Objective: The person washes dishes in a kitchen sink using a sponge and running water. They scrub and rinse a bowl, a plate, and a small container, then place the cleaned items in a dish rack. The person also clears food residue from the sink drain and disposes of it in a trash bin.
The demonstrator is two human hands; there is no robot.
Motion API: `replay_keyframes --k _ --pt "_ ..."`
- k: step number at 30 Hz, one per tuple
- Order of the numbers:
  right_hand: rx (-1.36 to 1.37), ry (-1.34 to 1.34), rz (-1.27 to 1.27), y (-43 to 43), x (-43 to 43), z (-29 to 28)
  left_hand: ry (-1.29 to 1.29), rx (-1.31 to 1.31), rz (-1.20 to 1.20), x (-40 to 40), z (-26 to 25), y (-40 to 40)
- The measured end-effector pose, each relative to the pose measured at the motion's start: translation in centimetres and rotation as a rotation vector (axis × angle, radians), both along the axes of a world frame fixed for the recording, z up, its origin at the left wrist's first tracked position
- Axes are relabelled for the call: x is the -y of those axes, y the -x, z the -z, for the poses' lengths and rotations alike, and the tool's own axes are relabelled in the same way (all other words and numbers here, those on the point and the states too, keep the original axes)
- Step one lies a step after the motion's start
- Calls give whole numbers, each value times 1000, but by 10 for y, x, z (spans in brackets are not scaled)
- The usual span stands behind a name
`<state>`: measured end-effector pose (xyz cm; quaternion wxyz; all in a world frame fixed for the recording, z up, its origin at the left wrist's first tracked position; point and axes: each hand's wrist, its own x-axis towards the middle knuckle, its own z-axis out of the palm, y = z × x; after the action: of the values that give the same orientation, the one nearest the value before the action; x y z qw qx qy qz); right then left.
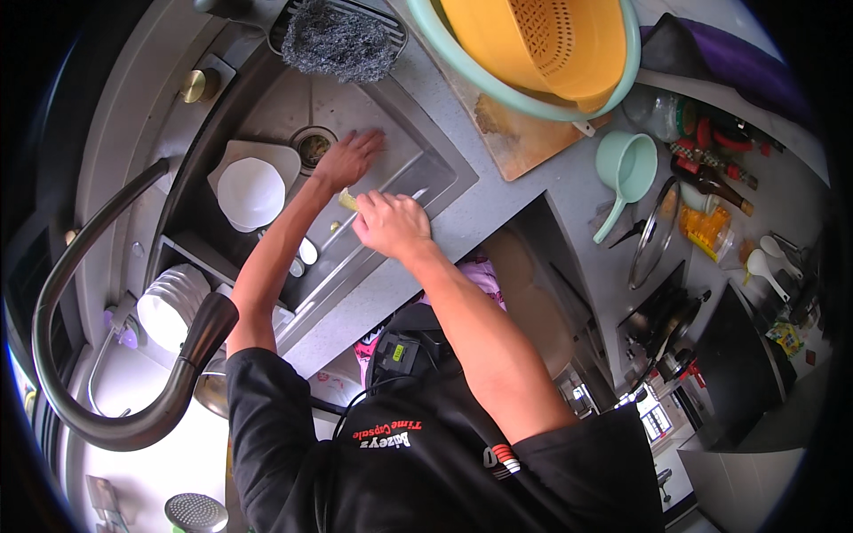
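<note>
My left hand (349,160) is spread over the floor of the stainless steel sink (426,136), beside the drain strainer (314,146). Its fingers are blurred and nothing shows in it. My right hand (394,223) is at the sink's front edge, fingers closed on a small yellowish piece (347,199), perhaps a sponge or food scrap. A smaller yellowish scrap (334,226) lies in the sink below it. Left of my left forearm, a white bowl (250,192) rests in the sink on a pale squarish dish (288,160). White spoons (307,252) lie near the sink's front wall.
A dark curved faucet (106,426) arches at the left, near stacked white bowls (166,300). Behind the sink lies a steel-wool-like scrubber (340,40). An orange colander (580,46) in a green basin (493,86) stands over a wooden cutting board (513,146). A green ladle (626,166) is to the right.
</note>
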<state>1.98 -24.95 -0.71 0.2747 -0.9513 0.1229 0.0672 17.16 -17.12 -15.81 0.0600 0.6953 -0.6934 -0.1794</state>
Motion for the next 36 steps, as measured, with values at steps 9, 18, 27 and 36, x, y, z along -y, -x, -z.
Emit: replay_keyframes --k 9,18,27,36 --pt "32 4 -9 -1 2 -1 -274 371 -147 -67 -19 -6" --pt "46 -13 14 1 0 0 -7 202 -236 -19 -28 -21" --pt "22 9 9 -1 2 -2 -61 316 -155 30 3 -26" --pt "8 -16 2 -1 3 -1 -395 545 -253 -36 -32 -7"
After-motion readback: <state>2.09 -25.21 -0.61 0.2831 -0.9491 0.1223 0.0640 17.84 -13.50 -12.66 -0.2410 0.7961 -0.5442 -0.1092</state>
